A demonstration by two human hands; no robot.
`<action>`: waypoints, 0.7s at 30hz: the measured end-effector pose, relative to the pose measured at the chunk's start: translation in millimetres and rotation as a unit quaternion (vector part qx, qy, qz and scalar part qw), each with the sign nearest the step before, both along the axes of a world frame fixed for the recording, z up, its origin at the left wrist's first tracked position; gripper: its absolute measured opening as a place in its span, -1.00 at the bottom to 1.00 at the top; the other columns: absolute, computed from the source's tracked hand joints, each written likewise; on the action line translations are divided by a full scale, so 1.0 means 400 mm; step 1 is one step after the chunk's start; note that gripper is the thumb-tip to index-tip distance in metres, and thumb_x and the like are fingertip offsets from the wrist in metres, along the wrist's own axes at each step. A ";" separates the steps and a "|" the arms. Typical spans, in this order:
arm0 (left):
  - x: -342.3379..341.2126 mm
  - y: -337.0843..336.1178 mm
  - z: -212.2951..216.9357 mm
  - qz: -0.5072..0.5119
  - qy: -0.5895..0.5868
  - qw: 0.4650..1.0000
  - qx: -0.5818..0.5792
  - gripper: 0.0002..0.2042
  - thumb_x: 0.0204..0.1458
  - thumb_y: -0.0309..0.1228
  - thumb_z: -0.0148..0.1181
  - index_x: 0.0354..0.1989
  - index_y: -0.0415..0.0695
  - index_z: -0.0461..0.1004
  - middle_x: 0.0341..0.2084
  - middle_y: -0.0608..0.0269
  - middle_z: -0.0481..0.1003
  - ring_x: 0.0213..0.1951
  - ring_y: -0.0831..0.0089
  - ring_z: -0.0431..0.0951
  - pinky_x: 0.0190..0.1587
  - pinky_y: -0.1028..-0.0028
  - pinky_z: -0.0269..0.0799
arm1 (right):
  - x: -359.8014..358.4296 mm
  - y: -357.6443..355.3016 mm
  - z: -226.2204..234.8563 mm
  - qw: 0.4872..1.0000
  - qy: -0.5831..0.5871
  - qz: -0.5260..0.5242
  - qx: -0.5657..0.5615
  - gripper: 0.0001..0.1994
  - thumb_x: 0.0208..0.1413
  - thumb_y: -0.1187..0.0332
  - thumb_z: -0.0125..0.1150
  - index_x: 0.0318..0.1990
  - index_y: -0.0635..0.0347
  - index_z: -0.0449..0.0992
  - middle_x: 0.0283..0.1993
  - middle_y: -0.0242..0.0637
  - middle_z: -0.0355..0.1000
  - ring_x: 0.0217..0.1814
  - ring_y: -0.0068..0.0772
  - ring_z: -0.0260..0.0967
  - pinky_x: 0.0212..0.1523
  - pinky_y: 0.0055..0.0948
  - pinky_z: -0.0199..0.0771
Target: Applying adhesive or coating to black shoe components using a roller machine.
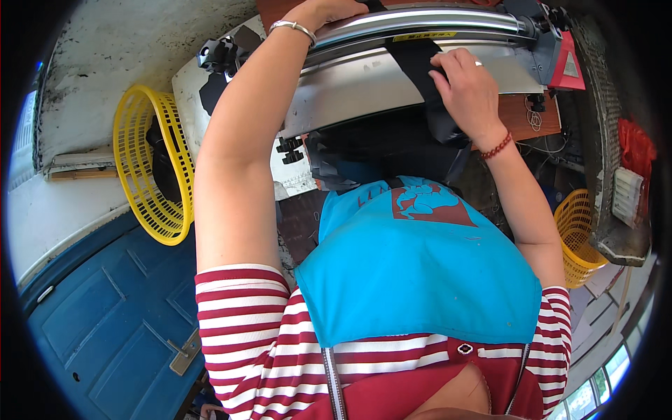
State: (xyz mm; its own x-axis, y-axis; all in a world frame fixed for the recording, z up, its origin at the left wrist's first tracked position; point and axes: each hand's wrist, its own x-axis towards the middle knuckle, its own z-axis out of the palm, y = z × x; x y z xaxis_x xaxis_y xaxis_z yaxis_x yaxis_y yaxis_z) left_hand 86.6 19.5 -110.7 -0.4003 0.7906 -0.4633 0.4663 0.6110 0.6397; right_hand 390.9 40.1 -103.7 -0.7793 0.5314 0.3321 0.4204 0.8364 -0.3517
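Observation:
A black strip of flat, flexible material point(420, 70) runs down from the machine's metal roller point(427, 22) across the steel feed plate point(343, 94). My right hand point(467, 87) is closed on the strip's right edge, thumb and fingers bent over it. Below that hand, the strip hangs off the plate's near edge. My left hand point(332, 10) reaches over the roller to its far side. Its fingertips lie beside a small black piece point(374, 5) there, but the top edge of the picture cuts off much of the hand, so its grip is unclear.
A yellow plastic basket point(183, 168) with something dark inside stands at left, above a blue door point(112, 308). Another yellow basket point(577, 241) is at lower right. The machine's red end cover point(568, 63) and black knobs point(290, 149) stick out. Dark material point(385, 143) lies below the plate.

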 end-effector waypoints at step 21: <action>-0.115 -0.078 0.446 0.193 0.044 0.901 0.385 -0.59 0.16 -0.62 0.01 0.20 -0.27 0.50 -0.45 0.14 0.55 -0.60 0.43 0.47 -0.56 0.42 0.49 | 0.059 -0.202 -0.188 0.912 0.074 0.396 0.076 -0.78 -0.09 0.36 0.44 -0.26 0.10 0.58 -0.20 -0.34 0.45 -0.17 -0.34 0.43 -0.15 -0.31 0.40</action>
